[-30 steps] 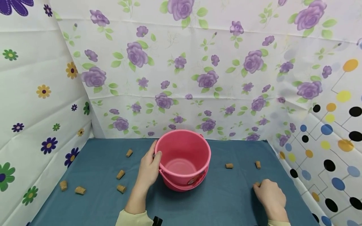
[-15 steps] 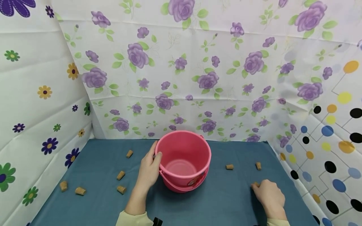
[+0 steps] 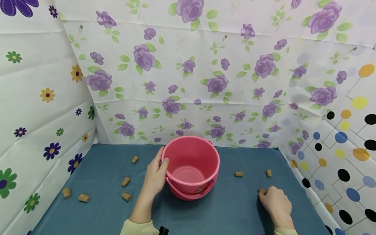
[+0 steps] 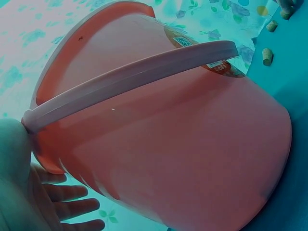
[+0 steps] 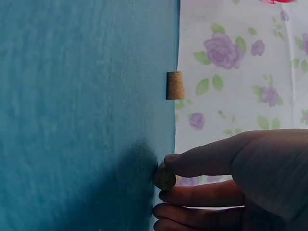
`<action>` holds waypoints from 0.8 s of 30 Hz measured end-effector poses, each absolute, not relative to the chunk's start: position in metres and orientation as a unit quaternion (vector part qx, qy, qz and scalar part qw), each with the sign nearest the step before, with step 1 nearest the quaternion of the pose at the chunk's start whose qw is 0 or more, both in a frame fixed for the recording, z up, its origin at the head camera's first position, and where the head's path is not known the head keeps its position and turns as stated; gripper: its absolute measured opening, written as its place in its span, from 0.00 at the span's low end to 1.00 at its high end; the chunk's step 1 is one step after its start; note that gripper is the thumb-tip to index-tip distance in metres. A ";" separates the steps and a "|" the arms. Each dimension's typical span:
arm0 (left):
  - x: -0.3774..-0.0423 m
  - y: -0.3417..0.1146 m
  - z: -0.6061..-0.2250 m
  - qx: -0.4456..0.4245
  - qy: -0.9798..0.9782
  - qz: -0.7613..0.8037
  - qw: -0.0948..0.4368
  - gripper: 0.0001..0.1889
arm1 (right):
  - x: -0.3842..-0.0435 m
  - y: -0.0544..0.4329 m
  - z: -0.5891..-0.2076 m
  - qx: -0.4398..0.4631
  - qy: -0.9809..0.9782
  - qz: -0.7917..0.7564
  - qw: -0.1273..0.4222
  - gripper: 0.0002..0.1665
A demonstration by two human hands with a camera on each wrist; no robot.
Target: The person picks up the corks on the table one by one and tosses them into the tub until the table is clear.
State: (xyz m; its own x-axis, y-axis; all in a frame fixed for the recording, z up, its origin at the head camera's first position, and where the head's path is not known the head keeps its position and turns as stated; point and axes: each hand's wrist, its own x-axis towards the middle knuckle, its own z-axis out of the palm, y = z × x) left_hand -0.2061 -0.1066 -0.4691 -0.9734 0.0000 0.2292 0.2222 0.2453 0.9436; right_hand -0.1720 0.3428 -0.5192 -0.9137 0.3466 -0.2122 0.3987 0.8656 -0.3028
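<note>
A pink plastic bucket (image 3: 191, 153) stands upright on the blue cloth, its handle (image 4: 139, 74) folded down against the near side. My left hand (image 3: 155, 176) holds the bucket by its left rim, thumb over the edge. In the left wrist view the fingers (image 4: 77, 208) extend along the outer wall. To the right, my right hand (image 3: 276, 202) pinches a cork (image 5: 165, 178) between thumb and forefinger, low over the cloth. Whether that cork touches the cloth is hard to tell. Beyond this hand lie two more corks, one nearer the bucket (image 3: 239, 174) and one farther right (image 3: 269, 173).
Several corks are scattered left of the bucket, among them a cork (image 3: 84, 198) near the left edge. Patterned sheets hang as walls: a floral back sheet (image 3: 188, 81), a flowered left sheet (image 3: 44, 114) and a dotted right sheet (image 3: 349, 156).
My right hand has shifted slightly left with the cork, which now shows more clearly at the fingertips. The left hand and bucket have stayed in place; the head view has shifted slightly.
</note>
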 end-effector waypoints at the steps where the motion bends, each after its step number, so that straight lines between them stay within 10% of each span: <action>1: -0.206 -0.107 -0.470 -0.071 -0.784 -0.610 0.091 0.32 | -0.172 0.343 -0.520 0.196 0.962 -0.173 0.079 0.29; 24: -0.206 -0.106 -0.469 -0.065 -0.785 -0.609 0.087 0.32 | -0.172 0.347 -0.516 0.217 0.953 -0.195 0.075 0.18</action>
State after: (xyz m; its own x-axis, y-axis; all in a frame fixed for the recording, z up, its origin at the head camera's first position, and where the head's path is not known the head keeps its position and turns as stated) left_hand -0.2057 -0.1064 -0.4691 -0.9764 -0.0035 0.2161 0.2085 0.2491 0.9458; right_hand -0.1720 0.3468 -0.5156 -0.8944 0.3853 -0.2272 0.4436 0.8293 -0.3398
